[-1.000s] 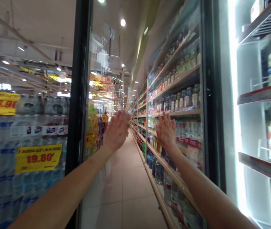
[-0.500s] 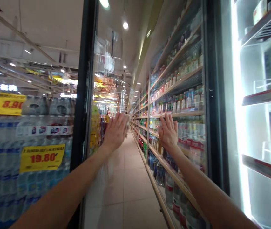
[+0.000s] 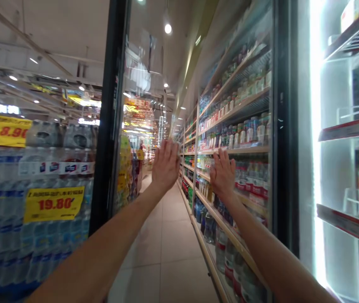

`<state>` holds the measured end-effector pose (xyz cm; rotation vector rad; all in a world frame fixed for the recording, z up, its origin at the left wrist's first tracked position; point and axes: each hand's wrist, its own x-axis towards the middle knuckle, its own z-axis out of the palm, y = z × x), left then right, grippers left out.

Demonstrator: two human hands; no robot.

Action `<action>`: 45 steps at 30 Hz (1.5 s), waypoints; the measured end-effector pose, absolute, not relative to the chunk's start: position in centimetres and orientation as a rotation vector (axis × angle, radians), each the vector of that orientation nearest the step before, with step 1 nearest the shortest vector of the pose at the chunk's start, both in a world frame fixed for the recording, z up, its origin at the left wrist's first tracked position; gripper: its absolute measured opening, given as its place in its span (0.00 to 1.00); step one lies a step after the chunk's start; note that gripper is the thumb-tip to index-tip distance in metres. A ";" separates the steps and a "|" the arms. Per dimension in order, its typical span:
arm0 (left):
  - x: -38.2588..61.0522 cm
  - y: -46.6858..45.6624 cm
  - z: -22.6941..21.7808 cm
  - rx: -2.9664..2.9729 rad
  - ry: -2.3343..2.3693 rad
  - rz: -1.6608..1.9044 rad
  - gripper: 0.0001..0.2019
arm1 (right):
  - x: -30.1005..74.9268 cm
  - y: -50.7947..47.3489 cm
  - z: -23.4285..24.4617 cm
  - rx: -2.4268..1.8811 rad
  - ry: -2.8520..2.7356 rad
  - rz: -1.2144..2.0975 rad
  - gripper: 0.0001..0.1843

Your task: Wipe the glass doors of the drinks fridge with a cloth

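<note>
Left hand [image 3: 166,166] has moved nearer the right hand [image 3: 222,174]

Seen from the head, it lies flat on the glass door [image 3: 195,126], fingers together, perhaps over a blurred pale cloth [image 3: 178,148]. The other's flat too, fingers slightly apart. The door stands between stacked bottles [image 3: 5,202] and lit shelves [image 3: 349,128].
</note>
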<state>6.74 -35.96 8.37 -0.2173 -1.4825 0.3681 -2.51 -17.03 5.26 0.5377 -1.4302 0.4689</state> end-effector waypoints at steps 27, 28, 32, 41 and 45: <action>4.5 -32.5 9.3 -0.387 -1.586 0.349 0.24 | -3.5 -16.5 4.2 0.535 -1.294 0.632 0.29; 4.8 -33.1 9.4 -0.294 -1.549 0.284 0.25 | -3.4 -16.5 4.2 0.534 -1.310 0.622 0.29; 6.1 -35.2 6.9 -0.450 -1.539 0.468 0.26 | -3.1 -16.6 4.2 0.545 -1.357 0.576 0.28; 8.3 -38.7 3.5 -0.379 -1.528 0.500 0.28 | -3.0 -16.9 4.1 0.543 -1.316 0.541 0.26; 8.9 -39.9 2.8 -0.579 -1.658 0.671 0.27 | -2.8 -17.0 4.1 0.555 -1.320 0.538 0.26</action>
